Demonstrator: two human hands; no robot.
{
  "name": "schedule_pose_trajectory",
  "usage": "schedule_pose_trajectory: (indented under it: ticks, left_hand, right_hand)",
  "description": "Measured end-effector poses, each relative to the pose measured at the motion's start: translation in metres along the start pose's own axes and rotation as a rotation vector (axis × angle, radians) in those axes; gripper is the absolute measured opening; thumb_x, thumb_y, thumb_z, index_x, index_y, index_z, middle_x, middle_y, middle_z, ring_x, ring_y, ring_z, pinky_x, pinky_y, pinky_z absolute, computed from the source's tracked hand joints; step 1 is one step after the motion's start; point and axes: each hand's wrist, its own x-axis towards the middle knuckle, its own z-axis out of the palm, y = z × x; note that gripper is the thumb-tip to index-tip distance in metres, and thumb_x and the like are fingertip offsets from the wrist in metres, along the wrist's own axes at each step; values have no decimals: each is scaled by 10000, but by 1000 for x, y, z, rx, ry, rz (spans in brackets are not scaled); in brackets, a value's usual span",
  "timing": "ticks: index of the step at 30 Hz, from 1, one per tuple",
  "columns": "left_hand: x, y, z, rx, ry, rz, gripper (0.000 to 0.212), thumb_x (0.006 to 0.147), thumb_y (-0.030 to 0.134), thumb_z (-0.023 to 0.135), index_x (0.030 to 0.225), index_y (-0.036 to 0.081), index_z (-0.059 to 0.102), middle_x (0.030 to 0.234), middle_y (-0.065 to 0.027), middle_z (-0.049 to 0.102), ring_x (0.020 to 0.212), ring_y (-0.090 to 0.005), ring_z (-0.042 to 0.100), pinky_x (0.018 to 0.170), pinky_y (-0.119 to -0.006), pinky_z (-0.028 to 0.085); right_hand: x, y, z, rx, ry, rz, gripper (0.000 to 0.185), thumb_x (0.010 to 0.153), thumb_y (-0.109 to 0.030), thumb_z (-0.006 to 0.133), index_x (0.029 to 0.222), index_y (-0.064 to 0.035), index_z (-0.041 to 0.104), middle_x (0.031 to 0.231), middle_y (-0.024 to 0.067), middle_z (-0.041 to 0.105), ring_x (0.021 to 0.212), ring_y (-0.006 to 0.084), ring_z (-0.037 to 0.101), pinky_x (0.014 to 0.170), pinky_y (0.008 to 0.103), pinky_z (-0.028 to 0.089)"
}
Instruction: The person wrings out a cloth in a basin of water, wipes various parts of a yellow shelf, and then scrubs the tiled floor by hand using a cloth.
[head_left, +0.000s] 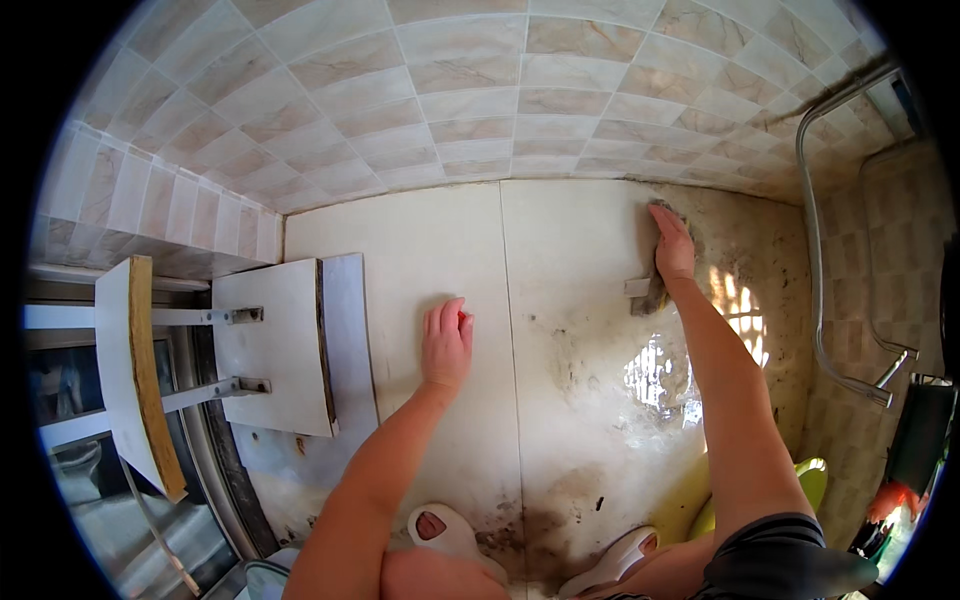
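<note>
My right hand (675, 244) presses a dirty grey cloth (643, 306) onto the pale floor (442, 225), near the tiled wall. A small white tag (636, 287) sticks out on the cloth's left side. My left hand (446, 341) is over the floor left of the long seam, its fingers curled. Between its thumb and forefinger shows a small red object (462, 318), mostly hidden. Dark stains (559, 349) mark the floor between and below my hands, and a wet patch (652, 382) reflects light beside my right forearm.
White boards (274, 345) with metal bars (195, 394) stand at left beside a window frame (217, 465). A bent metal pipe (810, 247) runs along the right wall. A yellow-green plastic basin (812, 478) sits behind my right arm. My white slippers (450, 529) are below.
</note>
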Motion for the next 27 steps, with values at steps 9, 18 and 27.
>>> schedule_pose_trajectory:
  ticks: [9, 18, 27]
  left_hand:
    - [-3, -9, -9, 74, -57, -48, 274, 866, 142, 499, 1117, 36, 473, 1018, -103, 531, 952, -304, 458, 841, -398, 401]
    - [1, -4, -4, 63, -20, 17, 270, 852, 120, 513, 1107, 38, 484, 1000, -125, 530, 950, -318, 455, 845, -410, 392]
    - [3, -9, -2, -306, 68, -122, 246, 876, 54, 491, 1114, 3, 459, 901, -95, 538, 778, -216, 519, 735, -310, 446]
  right_hand:
    - [-52, -181, -9, 722, -206, -150, 254, 858, -61, 486, 1102, -58, 555, 1144, 138, 528, 1127, 275, 459, 956, 340, 367]
    - [-79, -180, 26, 170, -530, -685, 560, 831, -285, 519, 1324, -81, 352, 1366, 132, 351, 1253, 301, 327, 1072, 389, 223]
    - [-280, -162, -38, 379, -928, -997, 552, 773, -96, 542, 1303, -160, 399, 1394, 72, 331, 1280, 236, 314, 1064, 368, 274]
